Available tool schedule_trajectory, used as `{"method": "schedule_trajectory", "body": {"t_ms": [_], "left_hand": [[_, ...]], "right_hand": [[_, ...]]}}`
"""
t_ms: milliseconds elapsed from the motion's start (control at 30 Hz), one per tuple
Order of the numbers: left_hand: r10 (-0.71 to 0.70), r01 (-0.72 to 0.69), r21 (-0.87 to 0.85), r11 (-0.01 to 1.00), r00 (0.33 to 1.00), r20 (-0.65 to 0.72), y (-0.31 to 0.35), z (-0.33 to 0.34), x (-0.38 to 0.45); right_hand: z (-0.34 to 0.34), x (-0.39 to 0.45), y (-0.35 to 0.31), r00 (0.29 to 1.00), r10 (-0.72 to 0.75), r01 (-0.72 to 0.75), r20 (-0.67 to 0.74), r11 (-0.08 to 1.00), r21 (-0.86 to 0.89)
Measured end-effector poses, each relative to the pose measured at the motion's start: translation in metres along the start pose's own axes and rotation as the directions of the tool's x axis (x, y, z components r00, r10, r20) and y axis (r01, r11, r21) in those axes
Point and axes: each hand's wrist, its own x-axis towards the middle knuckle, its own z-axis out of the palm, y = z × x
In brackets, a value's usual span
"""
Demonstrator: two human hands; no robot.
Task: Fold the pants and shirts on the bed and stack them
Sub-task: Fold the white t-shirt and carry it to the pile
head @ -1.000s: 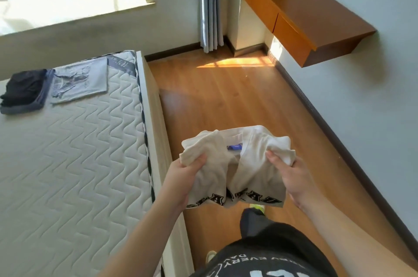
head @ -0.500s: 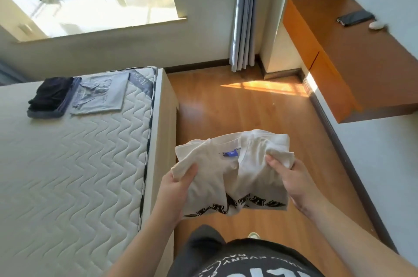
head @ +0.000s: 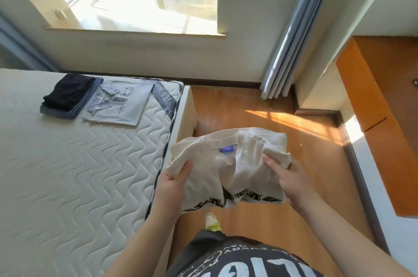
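A folded cream shirt [head: 228,170] with a blue neck label and black lettering hangs in the air over the floor, just beside the bed's right edge. My left hand [head: 174,188] grips its left side with the thumb on top. My right hand [head: 291,179] grips the right side the same way. On the far corner of the mattress [head: 67,174] lies a flat folded grey shirt [head: 119,104]. Left of it sits a small stack, dark folded pants [head: 67,93] on top of a blue-grey folded garment [head: 61,112].
The bed's white frame edge [head: 183,116] runs alongside wooden floor [head: 260,118]. An orange wall-mounted desk [head: 384,113] stands at the right. A grey curtain [head: 291,50] hangs by the window sill [head: 135,32]. My yellow-green shoe [head: 212,222] shows below the shirt.
The view has swung up and toward the window, so the bed and its folded clothes sit closer to centre. Both hands keep the same hold on the cream shirt.
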Motion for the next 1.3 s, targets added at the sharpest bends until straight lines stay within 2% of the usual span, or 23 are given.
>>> {"method": "schedule_trajectory", "body": {"t_ms": [233, 467, 633, 867, 1100, 1300], "left_hand": [[0.017, -0.015, 0.027, 1.0, 0.998, -0.068, 0.053, -0.001, 0.103], [0.014, -0.013, 0.01, 1.0, 0.989, -0.145, 0.08, 0.013, 0.183], [0.022, -0.028, -0.017, 0.999, 0.962, -0.271, 0.1, 0.035, 0.253], [0.012, -0.081, -0.158, 0.984, 0.917, -0.398, 0.14, 0.068, 0.332], [-0.039, -0.137, -0.252, 0.958, 0.809, -0.587, 0.166, 0.065, 0.383], [-0.125, -0.18, -0.354, 0.918, 0.715, -0.688, 0.172, 0.023, 0.413]], "right_hand": [[0.045, 0.1, -0.047, 0.999, -0.031, 0.032, 0.043, 0.999, -0.022], [0.06, 0.201, -0.083, 0.994, -0.031, 0.033, 0.106, 0.999, -0.012], [0.07, 0.299, -0.108, 0.989, -0.015, 0.018, 0.149, 1.0, -0.019], [0.087, 0.418, -0.17, 0.944, -0.004, 0.023, 0.329, 0.998, -0.056], [0.147, 0.52, -0.23, 0.858, 0.057, 0.019, 0.51, 0.99, -0.142], [0.232, 0.567, -0.24, 0.775, 0.104, 0.055, 0.624, 0.972, -0.23]]}}
